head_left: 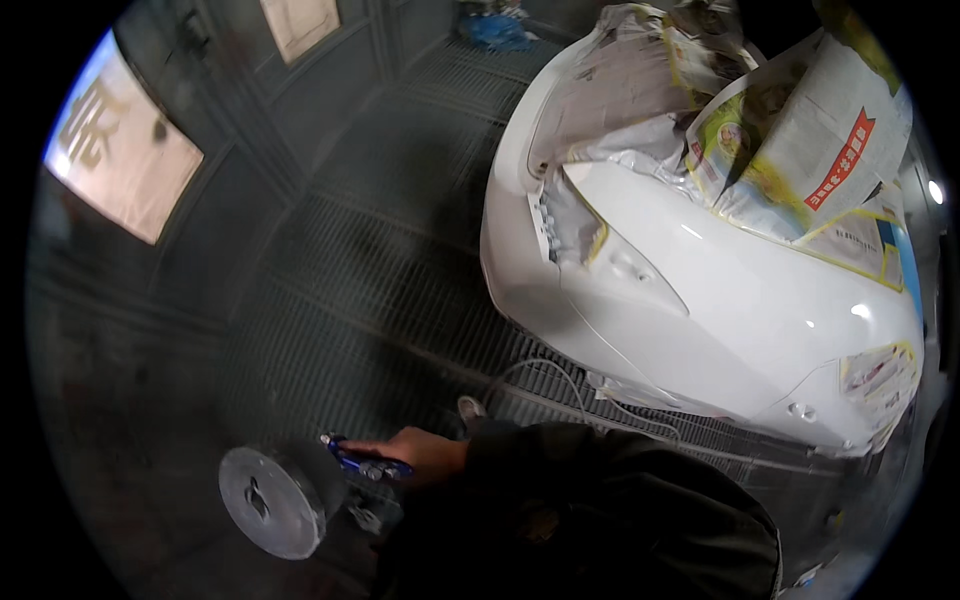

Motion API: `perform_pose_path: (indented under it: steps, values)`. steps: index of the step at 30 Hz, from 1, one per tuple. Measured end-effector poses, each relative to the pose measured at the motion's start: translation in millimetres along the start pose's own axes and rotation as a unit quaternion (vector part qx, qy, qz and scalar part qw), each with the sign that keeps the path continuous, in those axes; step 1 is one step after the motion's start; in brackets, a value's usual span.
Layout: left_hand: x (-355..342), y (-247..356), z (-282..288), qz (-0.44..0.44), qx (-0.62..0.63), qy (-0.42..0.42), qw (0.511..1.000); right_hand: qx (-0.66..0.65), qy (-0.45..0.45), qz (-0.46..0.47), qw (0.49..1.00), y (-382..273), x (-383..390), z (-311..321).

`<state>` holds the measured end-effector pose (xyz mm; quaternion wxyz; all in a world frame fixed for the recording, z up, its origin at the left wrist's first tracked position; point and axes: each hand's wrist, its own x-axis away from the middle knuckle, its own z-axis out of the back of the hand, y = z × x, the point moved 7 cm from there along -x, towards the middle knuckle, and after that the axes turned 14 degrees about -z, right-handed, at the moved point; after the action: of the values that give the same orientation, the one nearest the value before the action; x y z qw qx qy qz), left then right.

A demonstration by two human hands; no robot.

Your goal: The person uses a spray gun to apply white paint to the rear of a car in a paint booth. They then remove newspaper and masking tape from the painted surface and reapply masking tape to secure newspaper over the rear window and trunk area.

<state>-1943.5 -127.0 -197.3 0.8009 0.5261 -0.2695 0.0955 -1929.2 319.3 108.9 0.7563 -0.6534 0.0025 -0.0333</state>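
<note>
My right hand (pixel 430 455) reaches across from the right in a dark sleeve (pixel 590 480). Its fingers are closed around a blue spray gun (pixel 368 462), the index finger stretched along the gun's body. Just left of the gun is a round grey paint cup (pixel 268 502), its flat lid facing up and a small knob-like piece at its middle. The cup seems to belong to the gun, but the joint is lost in shadow. A shiny metallic part (pixel 365 513) shows dimly below the gun. My left hand is out of view.
A white car body (pixel 740 290) stands at the right, partly masked with printed paper (pixel 840 130) and film. A pale hose (pixel 535 362) curves over the grated floor (pixel 350 240). Dark walls with a lit window (pixel 130 150) line the left. Blue plastic (pixel 500 32) lies far back.
</note>
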Motion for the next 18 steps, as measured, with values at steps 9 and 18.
perform_pose_path:
  steps: [9,18]
  values:
    - [-329.3,225.6,-22.3,-0.095,-0.118,-0.167,0.974,0.011,0.163,0.008,0.987,16.0,-199.4,74.6]
    - [-613.3,489.9,-138.9,-0.212,-0.223,-0.334,0.891,-0.011,0.386,-0.024,0.922,14.2,-344.3,143.4]
